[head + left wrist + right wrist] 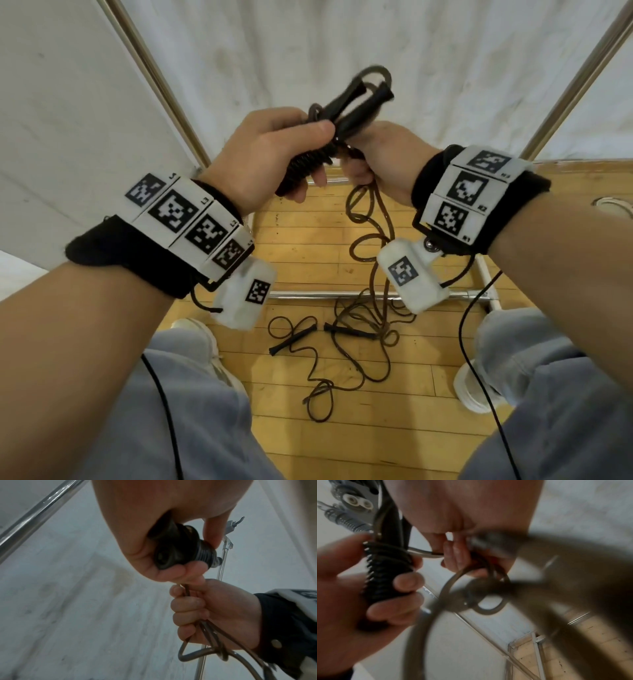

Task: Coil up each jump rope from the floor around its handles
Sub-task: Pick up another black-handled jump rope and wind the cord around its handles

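My left hand [274, 154] grips a pair of black jump rope handles [346, 109] held together, with brown rope wound in tight turns round their lower part [308, 164]. In the left wrist view the handle ends [173, 551] show inside my curled fingers. My right hand [376, 161] is closed round the loose brown rope [373, 219] just beside the coil; in the left wrist view the strands [211, 631] pass through its fist. The rope hangs in loops down to the floor. A second rope [308, 359] with two black handles [291, 341] lies loose on the floor between my feet.
The wooden floor [411, 428] is fenced by a chrome frame [164, 89] hung with white sheeting. A chrome bar [342, 294] lies across the floor ahead. My white shoes [205, 342] stand either side of the ropes. Black cables trail from both wrist cameras.
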